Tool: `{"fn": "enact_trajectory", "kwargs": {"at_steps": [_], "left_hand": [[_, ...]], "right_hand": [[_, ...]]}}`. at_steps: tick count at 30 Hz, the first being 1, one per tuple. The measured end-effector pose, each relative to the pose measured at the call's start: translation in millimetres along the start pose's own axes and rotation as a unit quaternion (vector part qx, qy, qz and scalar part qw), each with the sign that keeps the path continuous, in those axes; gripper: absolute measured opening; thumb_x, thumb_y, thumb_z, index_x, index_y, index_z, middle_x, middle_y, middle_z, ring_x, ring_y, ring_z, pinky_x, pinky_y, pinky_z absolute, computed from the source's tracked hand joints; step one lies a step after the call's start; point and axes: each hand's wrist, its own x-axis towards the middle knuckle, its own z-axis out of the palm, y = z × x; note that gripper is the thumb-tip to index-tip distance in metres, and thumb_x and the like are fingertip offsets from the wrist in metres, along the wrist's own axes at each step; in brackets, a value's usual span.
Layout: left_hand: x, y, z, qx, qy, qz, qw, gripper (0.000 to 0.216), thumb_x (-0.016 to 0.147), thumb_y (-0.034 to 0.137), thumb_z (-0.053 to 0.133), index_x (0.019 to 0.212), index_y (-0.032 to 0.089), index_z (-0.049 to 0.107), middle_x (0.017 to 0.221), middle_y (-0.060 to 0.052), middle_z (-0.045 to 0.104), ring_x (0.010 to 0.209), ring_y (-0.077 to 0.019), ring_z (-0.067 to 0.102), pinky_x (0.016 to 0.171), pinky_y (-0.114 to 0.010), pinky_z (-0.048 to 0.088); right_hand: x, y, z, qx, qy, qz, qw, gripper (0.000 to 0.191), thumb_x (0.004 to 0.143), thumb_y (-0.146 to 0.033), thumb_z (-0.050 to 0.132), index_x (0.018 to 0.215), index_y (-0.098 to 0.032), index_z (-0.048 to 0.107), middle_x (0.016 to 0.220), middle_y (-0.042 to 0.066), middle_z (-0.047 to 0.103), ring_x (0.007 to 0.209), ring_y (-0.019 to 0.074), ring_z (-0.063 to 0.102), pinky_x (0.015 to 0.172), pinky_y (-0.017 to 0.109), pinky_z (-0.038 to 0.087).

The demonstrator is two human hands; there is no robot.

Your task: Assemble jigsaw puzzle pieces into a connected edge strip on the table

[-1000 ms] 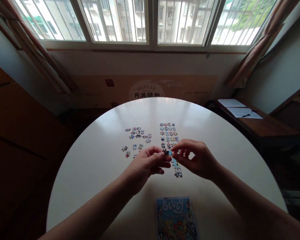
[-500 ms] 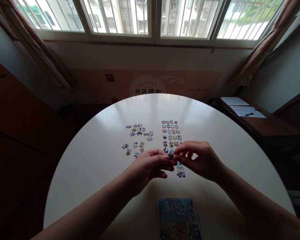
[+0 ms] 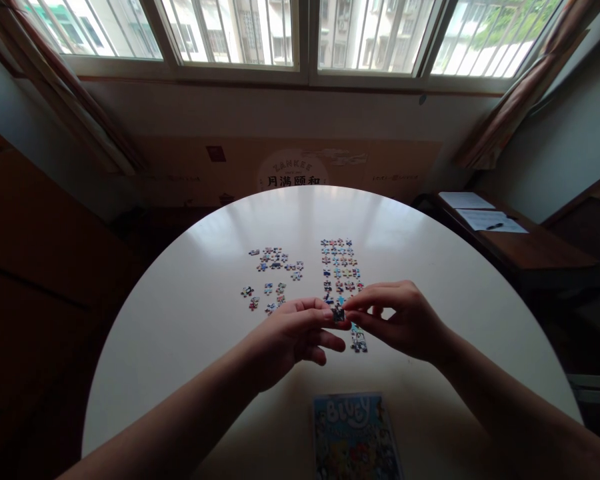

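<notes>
Between my two hands, above the table, is a small dark jigsaw puzzle piece (image 3: pixel 339 314). My left hand (image 3: pixel 300 330) pinches it between thumb and forefinger, its other fingers loosely curled. From the other side, the thumb and forefinger of my right hand (image 3: pixel 397 317) close on the piece's right edge. Beyond my hands lie rows of puzzle pieces (image 3: pixel 339 257), partly covered by my fingers. A few joined-looking pieces (image 3: pixel 359 341) rest just below my right fingertips. More scattered pieces (image 3: pixel 275 257) lie to the left, some of them close to my left hand.
A round white table (image 3: pixel 180 333) fills the middle of the view. Near its front edge lies a blue Bluey puzzle box or booklet (image 3: pixel 355 437). At the right, a brown side desk (image 3: pixel 545 250) holds papers (image 3: pixel 490 220) and a pen. Windows stand behind.
The piece between my fingers has turned slightly and shows more of its face. My left hand's lower fingers have shifted a little. The whole view has moved slightly.
</notes>
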Motion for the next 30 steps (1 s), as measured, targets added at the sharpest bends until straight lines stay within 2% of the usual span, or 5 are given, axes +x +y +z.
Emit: {"fn": "enact_trajectory", "kwargs": {"at_steps": [6, 12, 17, 30], "left_hand": [[3.9, -0.6, 0.0, 0.024, 0.006, 0.008, 1.000, 0.036, 0.068, 0.034, 0.090, 0.086, 0.015, 0.066, 0.081, -0.004, 0.068, 0.073, -0.0140, 0.066, 0.055, -0.022, 0.043], [10.1, -2.9, -1.0, 0.052, 0.011, 0.028, 0.998, 0.030, 0.069, 0.031, 0.088, 0.083, 0.014, 0.068, 0.081, -0.003, 0.064, 0.072, -0.0118, 0.061, 0.053, -0.020, 0.036], [11.9, -2.6, 0.1, 0.061, 0.021, 0.040, 0.997, 0.030, 0.067, 0.030, 0.090, 0.083, 0.014, 0.069, 0.083, -0.003, 0.063, 0.073, -0.0106, 0.058, 0.052, -0.018, 0.032], [15.9, -0.4, -7.3, 0.124, 0.014, 0.076, 0.989, 0.027, 0.071, 0.033, 0.086, 0.082, 0.016, 0.068, 0.087, -0.004, 0.066, 0.073, -0.0101, 0.058, 0.053, -0.018, 0.034]], "right_hand": [[1.8, -0.5, -5.9, -0.039, -0.028, -0.011, 0.999, 0.011, 0.091, -0.027, 0.079, 0.095, -0.017, 0.078, 0.080, 0.002, 0.077, 0.063, 0.0104, 0.071, 0.053, 0.020, 0.053], [-0.2, 0.6, -8.6, -0.106, -0.027, -0.014, 0.994, 0.015, 0.089, -0.034, 0.079, 0.090, -0.019, 0.079, 0.078, 0.001, 0.077, 0.065, 0.0117, 0.071, 0.058, 0.023, 0.054], [-2.6, 1.3, -6.9, -0.138, -0.011, -0.012, 0.990, 0.014, 0.089, -0.032, 0.079, 0.091, -0.018, 0.080, 0.080, 0.002, 0.077, 0.066, 0.0120, 0.071, 0.060, 0.024, 0.052], [-3.3, -4.9, -2.1, -0.199, -0.016, 0.011, 0.980, 0.017, 0.094, -0.033, 0.070, 0.096, -0.019, 0.080, 0.086, 0.002, 0.078, 0.069, 0.0131, 0.071, 0.070, 0.027, 0.054]]}}
